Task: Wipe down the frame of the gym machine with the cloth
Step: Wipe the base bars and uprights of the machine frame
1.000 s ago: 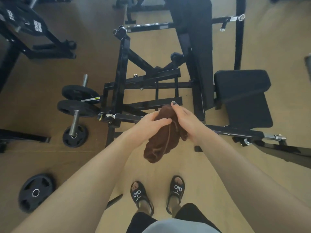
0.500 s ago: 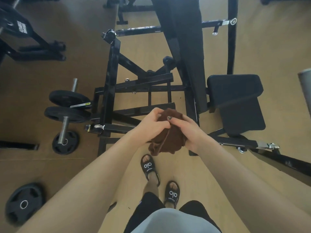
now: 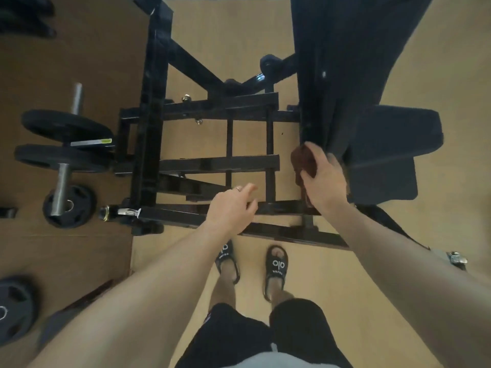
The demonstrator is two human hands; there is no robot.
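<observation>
The fingers [image 3: 314, 152] of the right hand [image 3: 322, 179] are curling round the brown cloth [image 3: 303, 162] and holding it bunched up. The cloth is touching, or almost touching, the black frame [image 3: 152, 123] of the gym machine, at the bar just beside the dark seat pad [image 3: 393, 144]. The left hand [image 3: 231, 208] is holding nothing. Its fingers are hanging loose over the frame's near bar, and I cannot tell if they are touching it.

To do this step well, I think the hand should be pressing the cloth flat on the bar and sliding it along the whole bar, not just dabbing. A bunched cloth only cleans a small spot (spreading it out would cover more). The crossbars [image 3: 220, 163] beside the seat pad are thin and close together, so each one needs its own pass. The free hand could be steadying the person on the frame.

The floor [image 3: 451, 75] is tan around the seat pad and darker brown far off to the other side of the frame. Weight plates [image 3: 63, 126] are sitting on a peg there, and one loose plate [image 3: 14, 309] is lying on the floor. The person's sandals [image 3: 276, 266] are standing just beside the frame's near bar.
</observation>
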